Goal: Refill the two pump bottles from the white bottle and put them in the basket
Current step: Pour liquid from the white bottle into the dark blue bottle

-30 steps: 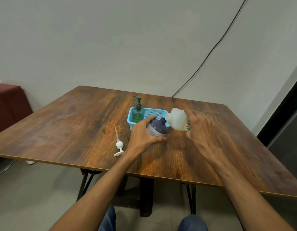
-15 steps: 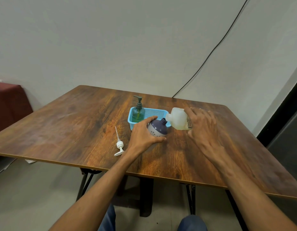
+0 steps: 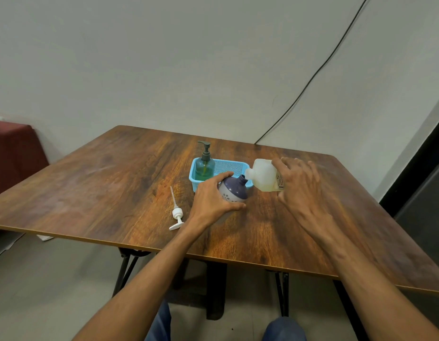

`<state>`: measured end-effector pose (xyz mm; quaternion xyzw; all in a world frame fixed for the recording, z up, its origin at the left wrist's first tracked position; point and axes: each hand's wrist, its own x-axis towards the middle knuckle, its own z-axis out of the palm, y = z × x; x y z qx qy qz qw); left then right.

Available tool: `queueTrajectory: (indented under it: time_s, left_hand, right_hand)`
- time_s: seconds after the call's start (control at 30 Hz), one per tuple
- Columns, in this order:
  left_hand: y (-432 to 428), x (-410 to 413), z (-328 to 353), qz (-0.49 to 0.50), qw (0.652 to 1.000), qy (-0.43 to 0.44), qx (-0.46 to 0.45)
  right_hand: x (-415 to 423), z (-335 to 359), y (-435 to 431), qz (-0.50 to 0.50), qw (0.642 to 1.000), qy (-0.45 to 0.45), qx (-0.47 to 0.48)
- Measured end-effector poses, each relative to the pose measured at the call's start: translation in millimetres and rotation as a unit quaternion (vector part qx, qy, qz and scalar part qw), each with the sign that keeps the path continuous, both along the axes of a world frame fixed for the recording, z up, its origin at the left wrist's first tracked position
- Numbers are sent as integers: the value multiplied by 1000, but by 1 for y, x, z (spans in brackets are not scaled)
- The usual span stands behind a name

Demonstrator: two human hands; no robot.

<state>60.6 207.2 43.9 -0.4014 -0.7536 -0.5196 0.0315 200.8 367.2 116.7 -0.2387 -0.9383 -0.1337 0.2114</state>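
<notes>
Hands (image 3: 214, 200) clasping bottles (white (image 3: 264, 177) tilted)

Both forearms extended over table's near edge; left hand (image 3: 213, 200) cupped in a grip, right hand (image 3: 299, 185) curled, gripping, wrist tilted left.

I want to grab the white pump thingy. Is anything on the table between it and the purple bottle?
Only the left hand, gripping the purple bottle; the head view shows bare table beside the white pump.
</notes>
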Motion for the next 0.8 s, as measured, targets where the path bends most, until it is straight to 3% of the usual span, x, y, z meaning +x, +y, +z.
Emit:
queueTrajectory:
  time_s: [0.8]
  left_hand:
    - [1,-1,0,-1,1000,-8,2]
  right_hand:
    - [-2,-3,1,13,999,33,19]
